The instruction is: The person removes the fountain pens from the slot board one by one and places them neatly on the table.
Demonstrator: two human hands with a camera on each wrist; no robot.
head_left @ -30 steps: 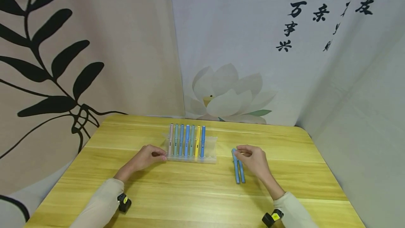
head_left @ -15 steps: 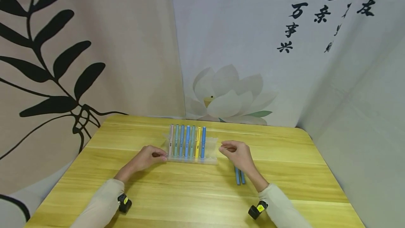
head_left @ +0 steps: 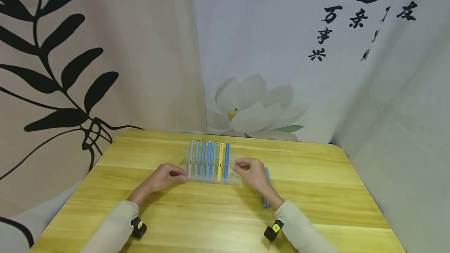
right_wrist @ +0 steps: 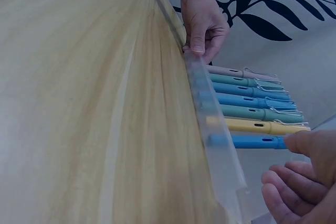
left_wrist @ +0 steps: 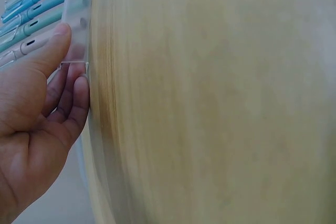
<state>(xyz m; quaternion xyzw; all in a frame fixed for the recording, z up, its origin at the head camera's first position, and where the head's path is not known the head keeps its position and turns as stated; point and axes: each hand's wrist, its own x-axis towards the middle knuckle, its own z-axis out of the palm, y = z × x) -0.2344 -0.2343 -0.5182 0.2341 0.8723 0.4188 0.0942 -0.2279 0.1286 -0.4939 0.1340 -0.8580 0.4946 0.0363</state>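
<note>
now the pen tray sits between both hands.

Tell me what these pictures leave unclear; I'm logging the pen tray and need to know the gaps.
- Two blue pens on the table: head view, mostly covered by the right hand and its forearm.
- Right hand's contact with the clear pen tray: right wrist view cuts the hand at the edge.
- Left hand: left wrist view crops the palm.
- Markings on the pens in the tray: too small.
</note>
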